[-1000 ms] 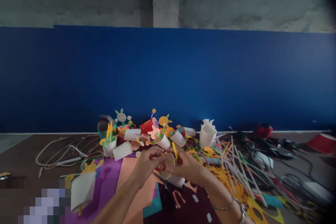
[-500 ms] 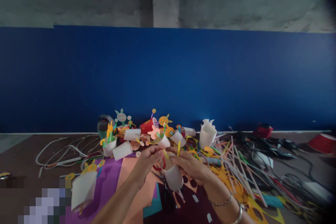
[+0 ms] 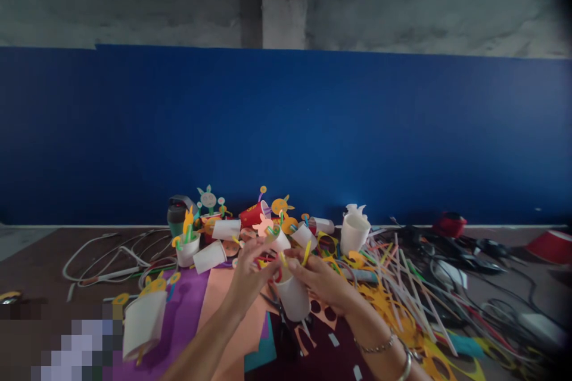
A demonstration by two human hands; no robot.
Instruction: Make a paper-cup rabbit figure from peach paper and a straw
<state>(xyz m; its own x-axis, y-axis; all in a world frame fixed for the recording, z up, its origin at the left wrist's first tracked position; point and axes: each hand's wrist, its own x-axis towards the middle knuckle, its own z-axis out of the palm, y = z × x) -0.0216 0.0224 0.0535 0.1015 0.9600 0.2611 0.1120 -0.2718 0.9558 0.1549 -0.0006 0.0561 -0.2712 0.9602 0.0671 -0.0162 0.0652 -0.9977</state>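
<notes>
A white paper cup [image 3: 294, 300] stands tilted between my hands, above dark maroon paper. A yellow strip [image 3: 307, 253] sticks up from its mouth, and a red curved piece [image 3: 278, 275] shows at the rim's left side. My right hand [image 3: 319, 278] is closed on the cup's rim, its thumb across the mouth beside the yellow pieces. At the left of the rim, my left hand [image 3: 250, 274] has its thumb close to the red piece and its fingers raised apart from the thumb. Whether that thumb touches the cup I cannot tell. Below the cup lie dark-handled scissors [image 3: 286, 333], partly hidden.
Several decorated paper cups lie behind my hands, with a red cup [image 3: 254, 214] among them. A white cup [image 3: 356, 233] stands at the right of them. Loose straws [image 3: 420, 286] and yellow paper scraps [image 3: 388, 315] cover the right side. Purple paper [image 3: 179, 321] lies at left.
My left hand has shifted slightly left, and its fingers have lifted from the cup's mouth. My right hand stays at the rim.
</notes>
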